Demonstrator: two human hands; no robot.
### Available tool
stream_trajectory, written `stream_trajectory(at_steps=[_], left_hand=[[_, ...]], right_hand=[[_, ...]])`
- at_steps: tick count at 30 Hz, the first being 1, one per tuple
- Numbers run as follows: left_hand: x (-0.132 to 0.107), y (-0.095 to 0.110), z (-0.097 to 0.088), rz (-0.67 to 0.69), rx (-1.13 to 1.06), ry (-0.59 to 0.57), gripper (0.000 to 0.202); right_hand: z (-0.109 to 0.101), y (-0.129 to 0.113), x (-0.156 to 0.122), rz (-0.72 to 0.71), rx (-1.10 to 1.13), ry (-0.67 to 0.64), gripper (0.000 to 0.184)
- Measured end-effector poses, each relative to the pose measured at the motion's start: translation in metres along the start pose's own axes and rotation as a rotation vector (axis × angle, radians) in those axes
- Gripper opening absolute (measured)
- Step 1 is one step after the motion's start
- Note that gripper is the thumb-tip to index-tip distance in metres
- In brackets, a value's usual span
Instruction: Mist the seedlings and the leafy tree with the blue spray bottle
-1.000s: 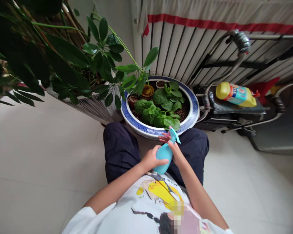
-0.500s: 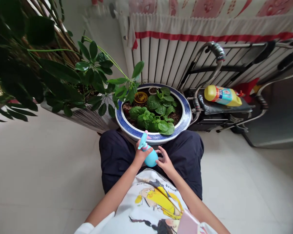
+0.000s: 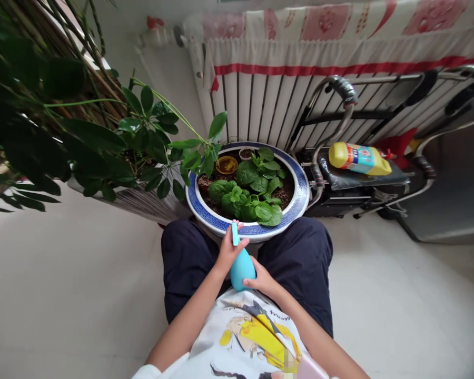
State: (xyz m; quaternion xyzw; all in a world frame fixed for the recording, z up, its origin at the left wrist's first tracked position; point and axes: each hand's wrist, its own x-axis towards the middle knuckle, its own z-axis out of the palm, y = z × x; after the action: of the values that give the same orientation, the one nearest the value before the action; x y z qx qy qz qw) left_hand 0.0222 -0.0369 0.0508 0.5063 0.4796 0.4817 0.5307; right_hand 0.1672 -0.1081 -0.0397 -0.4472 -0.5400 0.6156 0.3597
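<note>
1. A pale tiled floor is stretching out on both sides. At the back, a white radiator is standing under a cloth with a red stripe.
2. A person is sitting with a round planter, rimmed in blue and white, just beyond the knees. Small leafy greens are growing in its soil beside a small yellow dish.
3. A blue spray bottle is standing upright over the lap, between both hands and just short of the planter's near rim.
4. The left hand is wrapping around the bottle's neck, with its fingers closing by the spray head.
5. The right hand is cupping the lower right of the bottle's round body, fingers curling against it.
6. Both forearms are reaching forward from the body and meeting at the bottle, elbows bending outward.
7. A yellow bottle is lying on its side on a black cart to the right; its label is showing red and blue, but the writing is too small to read.
8. The printed shirt is carrying lettering that cannot be made out.
9. A tall, dark-leaved plant is spreading over the left side.
</note>
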Motion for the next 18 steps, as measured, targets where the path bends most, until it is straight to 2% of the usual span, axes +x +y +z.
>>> stream_trajectory(at_steps=[3, 6, 9, 11, 14, 18], left_hand=[[0.001, -0.003, 0.000, -0.126, -0.119, 0.022, 0.062], [-0.004, -0.012, 0.002, -0.249, -0.135, 0.067, 0.062], [-0.009, -0.023, 0.002, -0.216, -0.095, 0.069, 0.052], [-0.010, -0.030, 0.003, -0.194, -0.033, 0.111, 0.049], [-0.005, -0.037, 0.004, -0.243, 0.030, 0.203, 0.045], [0.003, -0.040, 0.003, -0.234, 0.083, 0.237, 0.036]], right_hand=[[0.003, 0.002, 0.000, 0.022, 0.003, -0.017, 0.096], [0.004, 0.003, 0.000, 0.053, -0.008, -0.002, 0.095], [0.005, 0.006, 0.000, 0.056, -0.015, 0.019, 0.096], [0.006, 0.011, 0.000, 0.051, 0.006, 0.026, 0.096], [0.006, 0.020, 0.001, 0.068, 0.021, 0.025, 0.086], [0.006, 0.017, 0.000, 0.052, -0.026, -0.032, 0.083]])
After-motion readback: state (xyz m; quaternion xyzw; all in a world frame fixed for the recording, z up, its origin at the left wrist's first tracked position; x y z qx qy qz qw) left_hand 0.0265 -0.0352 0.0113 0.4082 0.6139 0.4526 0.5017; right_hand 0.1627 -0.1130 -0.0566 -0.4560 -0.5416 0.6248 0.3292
